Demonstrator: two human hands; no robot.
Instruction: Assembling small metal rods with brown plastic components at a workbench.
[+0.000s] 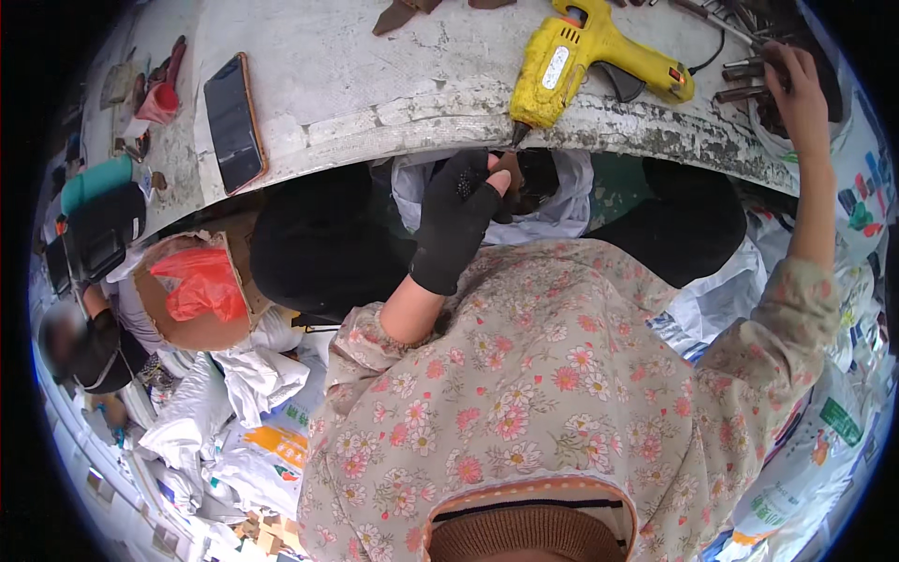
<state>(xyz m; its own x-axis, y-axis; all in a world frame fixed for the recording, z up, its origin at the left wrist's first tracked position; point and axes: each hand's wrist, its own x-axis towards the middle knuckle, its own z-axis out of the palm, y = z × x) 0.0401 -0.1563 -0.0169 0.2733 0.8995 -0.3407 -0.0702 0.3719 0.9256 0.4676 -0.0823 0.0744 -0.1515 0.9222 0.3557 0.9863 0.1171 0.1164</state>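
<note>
Two hands at work over a worn white bench, listed from the body outward. Nearest: floral smock, pink and cream flowers, covering both arms and the chest, with the brown brim of a hat at the lower edge. Left hand, in a black fingerless glove, raised just below the bench edge; fingers curled and pressed on a small dark piece held over a white bag, the thumb tip bare; what kind of piece it is cannot be told. White bag, open, sitting between two dark bundles beneath the bench. Beside the lap, left: cardboard box holding a red plastic bag, then loose white sacks piled on the floor; another person sits at the far left edge. Bench edge, chipped and grey. Yellow glue gun, lying on the bench just above the left hand, nozzle pointing down over the edge, black cord trailing right. Black phone in an orange case, flat on the bench, well apart to the left. Right hand, bare, stretched to the far right of the bench, fingers closing around dark metal tools lying there; whether it has one fully gripped cannot be told.
</note>
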